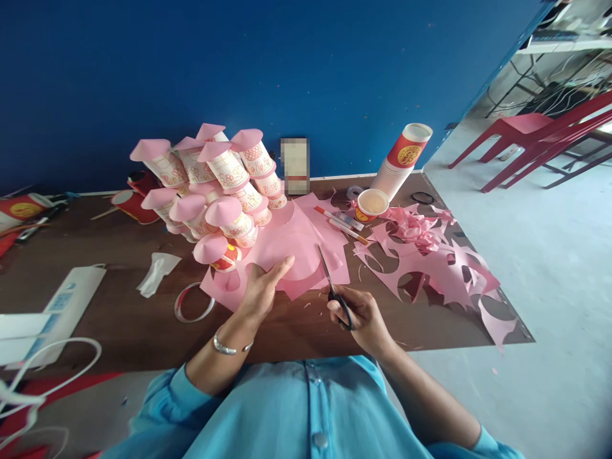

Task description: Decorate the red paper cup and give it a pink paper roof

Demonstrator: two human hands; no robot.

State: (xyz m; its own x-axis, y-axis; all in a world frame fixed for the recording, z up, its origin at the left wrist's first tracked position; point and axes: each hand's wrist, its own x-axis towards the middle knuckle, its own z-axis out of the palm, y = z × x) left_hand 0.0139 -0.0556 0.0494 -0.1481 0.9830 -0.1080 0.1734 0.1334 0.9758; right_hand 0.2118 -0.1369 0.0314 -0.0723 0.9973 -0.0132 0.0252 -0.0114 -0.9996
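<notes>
My left hand is closed on a sheet of pink paper, its thumb lying on top. A round outline shows on the sheet, and part of its edge is cut in a curve. In my right hand is a pair of scissors with black handles, its blades pointing away from me at the right edge of the pink sheet. More pink sheets lie under and behind it. Left of the sheets stand several decorated paper cups, stacked like towers with pink cone roofs.
At the back right stand a tall stack of paper cups and a single cup. Pens lie beside it. Pink paper scraps cover the right side. A tape roll and white tissue lie left. A blue wall borders the table.
</notes>
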